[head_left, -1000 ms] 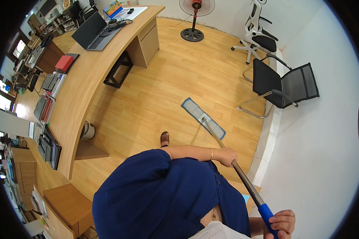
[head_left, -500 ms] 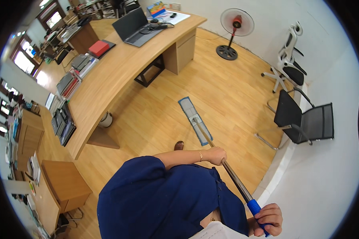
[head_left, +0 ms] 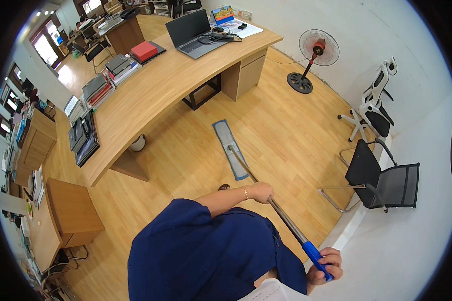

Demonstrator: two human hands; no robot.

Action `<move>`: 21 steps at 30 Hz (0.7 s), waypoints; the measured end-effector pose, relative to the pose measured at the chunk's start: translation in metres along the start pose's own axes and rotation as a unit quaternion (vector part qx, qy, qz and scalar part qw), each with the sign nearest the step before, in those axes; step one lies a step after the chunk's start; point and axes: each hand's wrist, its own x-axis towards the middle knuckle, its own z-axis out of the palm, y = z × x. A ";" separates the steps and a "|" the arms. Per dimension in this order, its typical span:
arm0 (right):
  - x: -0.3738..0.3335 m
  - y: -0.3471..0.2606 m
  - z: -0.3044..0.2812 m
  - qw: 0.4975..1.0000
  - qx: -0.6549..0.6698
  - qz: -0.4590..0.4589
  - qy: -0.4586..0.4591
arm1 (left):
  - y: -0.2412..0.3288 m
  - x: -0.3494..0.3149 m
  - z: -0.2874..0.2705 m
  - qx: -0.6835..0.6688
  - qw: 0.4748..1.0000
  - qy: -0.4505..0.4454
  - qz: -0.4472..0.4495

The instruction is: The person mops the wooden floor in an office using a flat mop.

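A flat mop lies with its long grey, blue-edged head [head_left: 224, 135] against the wooden floor, between the desk and the chairs. Its metal pole [head_left: 292, 227] slants from the head toward my lower right. Partway up the pole, my left hand [head_left: 261, 192] is wrapped round it, a bracelet on that wrist. At the pole's top end my right hand [head_left: 330, 263] grips the blue handle [head_left: 312, 253], fingers curled over it. One foot in a brown sandal [head_left: 224, 187] shows just beyond my left forearm.
A long curved desk [head_left: 160, 83] carries a laptop [head_left: 193, 37], folders and a red box [head_left: 144, 50]. A standing fan [head_left: 314, 57] is at the far wall. On the right are a white-framed swivel chair [head_left: 374, 103] and a black chair [head_left: 366, 170]. A bin [head_left: 137, 143] stands under the desk.
The mop head has slid left across the floor, nearer the desk. Both hands have shifted left with the pole and keep their grip. The view has turned slightly.
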 end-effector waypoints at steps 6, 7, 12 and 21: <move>-0.021 0.023 0.008 0.995 0.039 0.086 0.037 | -0.032 0.012 0.005 0.032 0.999 -0.024 -0.030; -0.025 0.026 0.008 0.995 0.041 0.084 0.038 | -0.037 0.015 0.009 0.041 0.998 -0.023 -0.033; -0.035 0.035 0.000 0.980 0.115 0.140 0.077 | -0.036 0.010 0.024 0.030 0.995 0.075 -0.060; -0.024 0.026 0.007 0.971 0.195 0.134 -0.014 | -0.022 -0.007 0.012 0.082 0.990 0.035 -0.112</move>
